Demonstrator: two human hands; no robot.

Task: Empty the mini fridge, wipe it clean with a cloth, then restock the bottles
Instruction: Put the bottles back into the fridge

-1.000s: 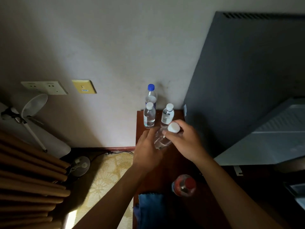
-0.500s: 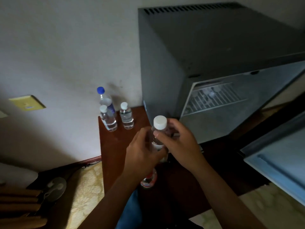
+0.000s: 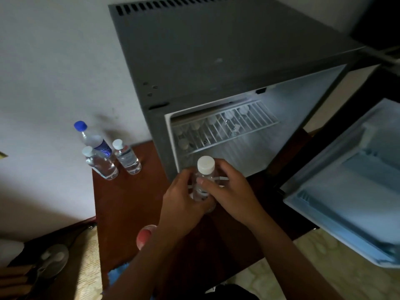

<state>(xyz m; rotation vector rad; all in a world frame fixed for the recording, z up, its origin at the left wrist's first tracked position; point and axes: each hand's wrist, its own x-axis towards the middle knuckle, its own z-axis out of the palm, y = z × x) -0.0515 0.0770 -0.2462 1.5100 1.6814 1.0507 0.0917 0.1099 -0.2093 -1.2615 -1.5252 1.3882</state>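
A small clear bottle with a white cap [image 3: 205, 169] stands upright between my hands, just in front of the open grey mini fridge [image 3: 218, 68]. My left hand [image 3: 184, 204] grips its body from the left and my right hand [image 3: 229, 191] holds it from the right. Under the fridge's wire shelf [image 3: 225, 126] several white-capped bottles show. Against the wall on the wooden table [image 3: 125, 202] stand a tall blue-capped bottle [image 3: 93, 139] and two small white-capped bottles [image 3: 99, 163] [image 3: 127, 156]. A red-capped bottle [image 3: 145, 236] sits by my left forearm.
The fridge door [image 3: 350, 187] hangs open to the right. A blue cloth [image 3: 118, 276] lies at the table's near edge. A small fan [image 3: 53, 260] rests on the floor at lower left, beside a pale patterned rug [image 3: 91, 267].
The view has swung right, from the wall to the fridge opening. Both hands have carried the white-capped bottle from near the wall bottles to the fridge front and turned it upright.
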